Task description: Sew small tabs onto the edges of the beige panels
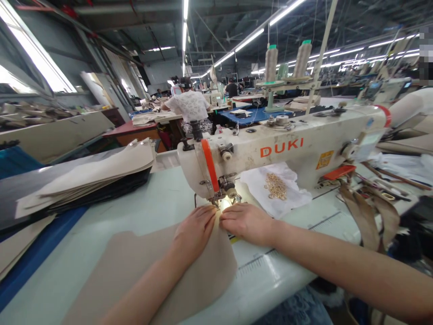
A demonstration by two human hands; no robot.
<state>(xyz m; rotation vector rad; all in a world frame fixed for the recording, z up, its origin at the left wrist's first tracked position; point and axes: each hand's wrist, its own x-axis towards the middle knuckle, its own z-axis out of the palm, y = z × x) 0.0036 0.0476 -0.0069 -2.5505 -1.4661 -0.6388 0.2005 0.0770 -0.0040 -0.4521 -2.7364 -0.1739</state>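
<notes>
A large beige panel of sheet material (213,275) lies on the machine bed and hangs toward me. Its narrow far end is under the presser foot of a white sewing machine (250,155), beside a bright work light. My left hand (195,228) rests flat on the panel, its fingers stretched toward the needle area. My right hand (248,222) is at the panel's right edge, fingers bent and closed on it, the thumb hidden. The two hands' fingertips almost meet just in front of the presser foot, which partly hides behind them.
Small gold-coloured metal pieces (275,186) lie on a white cloth (297,198) behind my right hand. A stack of beige panels (98,174) stands at left. Brown straps (358,216) hang at right. Thread cones (271,65) rise behind the machine. A person in a patterned white top (189,106) sits ahead.
</notes>
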